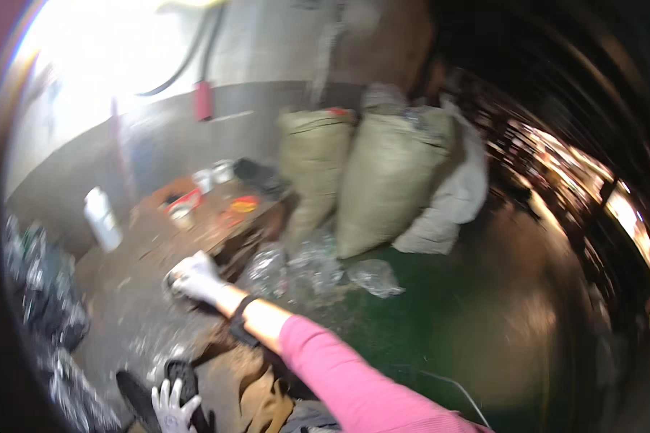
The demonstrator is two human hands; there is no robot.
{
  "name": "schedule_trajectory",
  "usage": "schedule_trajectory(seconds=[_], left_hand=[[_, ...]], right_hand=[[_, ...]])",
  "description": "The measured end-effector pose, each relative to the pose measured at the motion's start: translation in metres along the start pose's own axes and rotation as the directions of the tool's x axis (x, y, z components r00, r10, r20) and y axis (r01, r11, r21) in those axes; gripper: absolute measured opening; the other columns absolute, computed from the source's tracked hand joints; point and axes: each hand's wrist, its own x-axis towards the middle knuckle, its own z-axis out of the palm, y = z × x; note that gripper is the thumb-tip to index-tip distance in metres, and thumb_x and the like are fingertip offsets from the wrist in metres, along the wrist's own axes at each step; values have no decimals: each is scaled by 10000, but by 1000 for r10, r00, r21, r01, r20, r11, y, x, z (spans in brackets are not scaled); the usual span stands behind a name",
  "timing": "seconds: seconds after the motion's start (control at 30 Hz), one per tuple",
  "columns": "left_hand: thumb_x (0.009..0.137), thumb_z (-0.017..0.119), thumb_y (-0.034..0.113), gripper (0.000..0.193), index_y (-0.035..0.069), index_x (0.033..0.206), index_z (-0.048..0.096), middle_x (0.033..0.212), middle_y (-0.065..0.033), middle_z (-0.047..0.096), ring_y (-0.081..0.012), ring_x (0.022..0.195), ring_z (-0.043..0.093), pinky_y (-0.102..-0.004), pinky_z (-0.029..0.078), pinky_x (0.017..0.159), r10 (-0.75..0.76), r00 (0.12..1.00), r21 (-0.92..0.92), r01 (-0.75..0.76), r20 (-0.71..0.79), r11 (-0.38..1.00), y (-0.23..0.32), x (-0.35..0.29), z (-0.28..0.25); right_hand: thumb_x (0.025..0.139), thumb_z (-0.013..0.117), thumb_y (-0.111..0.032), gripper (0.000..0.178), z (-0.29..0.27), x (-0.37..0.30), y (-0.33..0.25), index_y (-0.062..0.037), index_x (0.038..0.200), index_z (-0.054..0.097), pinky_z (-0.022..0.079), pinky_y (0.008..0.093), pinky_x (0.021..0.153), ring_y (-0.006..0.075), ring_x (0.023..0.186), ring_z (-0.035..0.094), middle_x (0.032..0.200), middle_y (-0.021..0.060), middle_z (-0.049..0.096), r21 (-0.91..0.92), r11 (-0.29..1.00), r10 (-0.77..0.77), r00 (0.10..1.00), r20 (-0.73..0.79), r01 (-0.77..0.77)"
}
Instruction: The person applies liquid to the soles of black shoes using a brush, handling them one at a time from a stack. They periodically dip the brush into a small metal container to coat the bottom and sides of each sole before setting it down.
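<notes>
My right hand (196, 278), in a pale glove below a pink sleeve and a dark wristband, reaches out to the left over a worn grey-brown surface (133, 289). Its fingers are closed, and a small dark thing (170, 283) shows at their edge, too blurred to name. Low in the picture, my left hand (172, 410), also in a pale glove, has its fingers spread with nothing in them. It is right next to two long dark shapes (183, 377) that look like shoes. Crumpled brown material (265, 399) lies to its right.
A white bottle (103, 220) stands near the wall. Beyond my right hand is a clutter of small items, including a yellow-and-red round thing (244, 204). Full woven sacks (396, 177) lean at the back, with clear plastic (375, 277) before them. Dark plastic bags (47, 289) line the left edge.
</notes>
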Motion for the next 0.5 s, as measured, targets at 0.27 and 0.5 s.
schedule_trajectory(seconds=[0.27,0.5], left_hand=[[772,576,105,168,115,853,723,1355,-138,585,-371,1347,434,-561,263,1150,426,904,-6,-426,41,905,-24,66,29],[828,545,117,109,69,828,642,1194,-125,654,-340,1241,532,-562,324,1092,440,886,140,-458,144,878,-37,93,-28]], right_hand=[[852,610,-322,219,-14,-21,13,-197,1020,671,197,542,1135,261,1215,496,1079,53,651,130,946,270,944,189,-296],[875,592,-320,264,-2,-23,22,-157,1070,661,204,540,1135,276,1258,475,1149,96,640,99,947,293,947,132,-307]])
